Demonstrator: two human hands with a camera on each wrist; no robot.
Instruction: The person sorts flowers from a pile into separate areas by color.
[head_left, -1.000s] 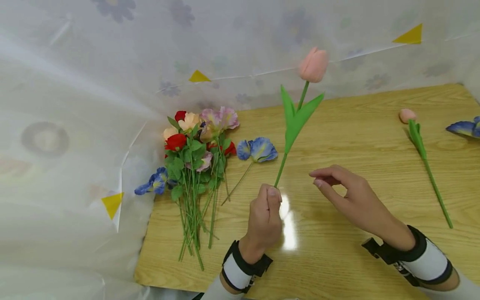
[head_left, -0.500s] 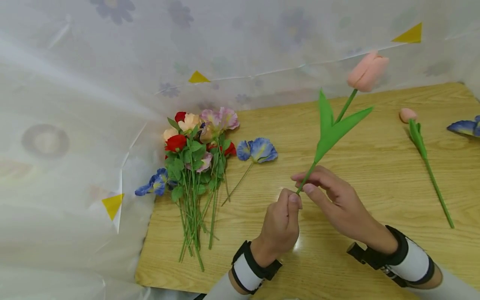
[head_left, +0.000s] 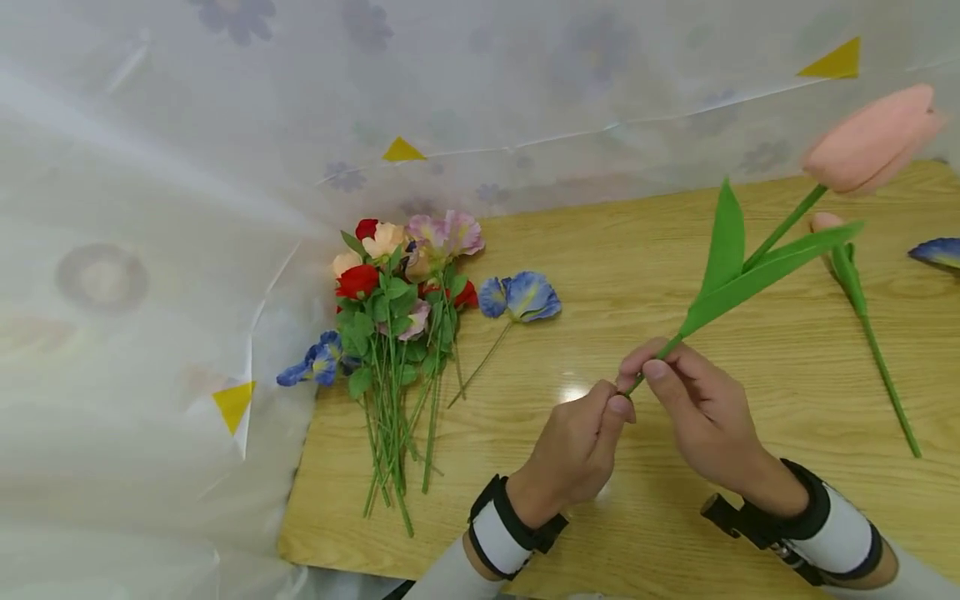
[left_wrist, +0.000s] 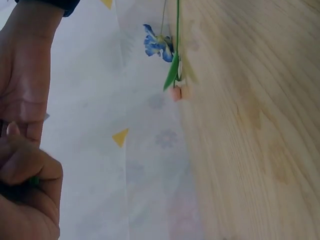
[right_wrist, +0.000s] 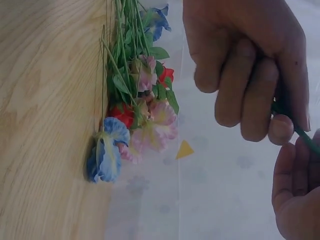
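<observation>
A pink artificial tulip (head_left: 870, 146) with green leaves is held above the table, leaning to the upper right in the head view. My left hand (head_left: 573, 454) grips the lower end of its stem with curled fingers. Just above, my right hand (head_left: 708, 412) pinches the stem between thumb and fingers, close beside the left fingertips. A short green bit of stem shows between the hands in the right wrist view; the stem's bottom end is hidden in the left hand.
Red, peach, purple and blue flowers lie bunched (head_left: 397, 333) at the table's left. One blue iris (head_left: 528, 296) lies beside them. Another tulip (head_left: 885, 375) lies at the right, near a blue flower (head_left: 937, 252). A white patterned sheet (head_left: 187, 208) borders the wooden table (head_left: 750, 542).
The tulip has moved right and tilted over to the right with my left hand. My right hand, apart from it before, has come in and taken hold of the stem.
</observation>
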